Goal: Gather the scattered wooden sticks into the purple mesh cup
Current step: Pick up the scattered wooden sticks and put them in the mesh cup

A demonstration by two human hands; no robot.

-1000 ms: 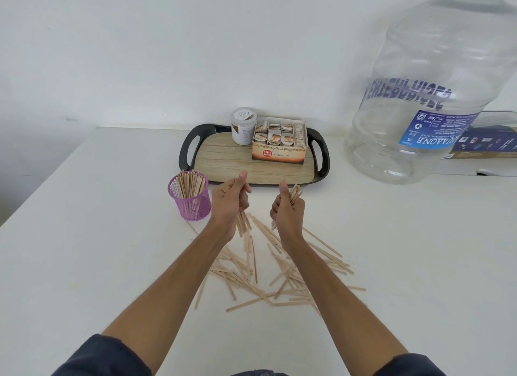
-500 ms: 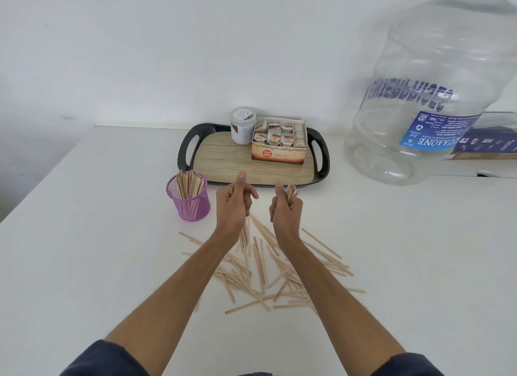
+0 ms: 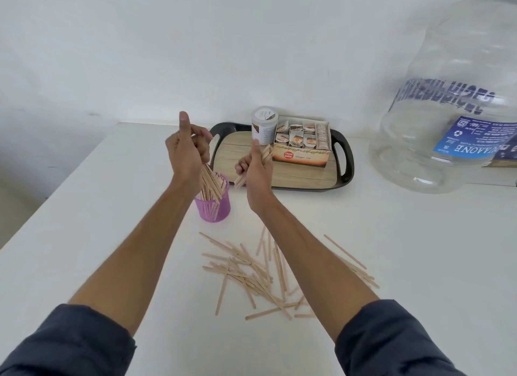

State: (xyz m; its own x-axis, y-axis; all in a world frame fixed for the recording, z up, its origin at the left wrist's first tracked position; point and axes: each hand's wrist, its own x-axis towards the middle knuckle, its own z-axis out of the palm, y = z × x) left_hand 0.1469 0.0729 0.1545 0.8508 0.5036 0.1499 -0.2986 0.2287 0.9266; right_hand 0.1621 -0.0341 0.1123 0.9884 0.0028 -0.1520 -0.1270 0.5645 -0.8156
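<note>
L hand (image 3: 187, 149) above cup (image 3: 214, 206), fingers curled round stick bundle w/ tips in cup. R hand (image 3: 256, 170) grips 2nd bundle beside it. Loose sticks (image 3: 251, 275) on table (image 3: 419, 249) nr forearms.

The left hand (image 3: 187, 149) was raised from above the scattered pile of wooden sticks (image 3: 260, 272) and carried leftward, until it was held directly over the purple mesh cup (image 3: 214, 206). Its bundle of sticks (image 3: 210, 183) was lowered so that the tips were set down into the cup among those already standing there. The right hand (image 3: 255, 170) was lifted as well, with its own bundle (image 3: 256, 164) kept gripped, and was brought just right of the cup.
</note>
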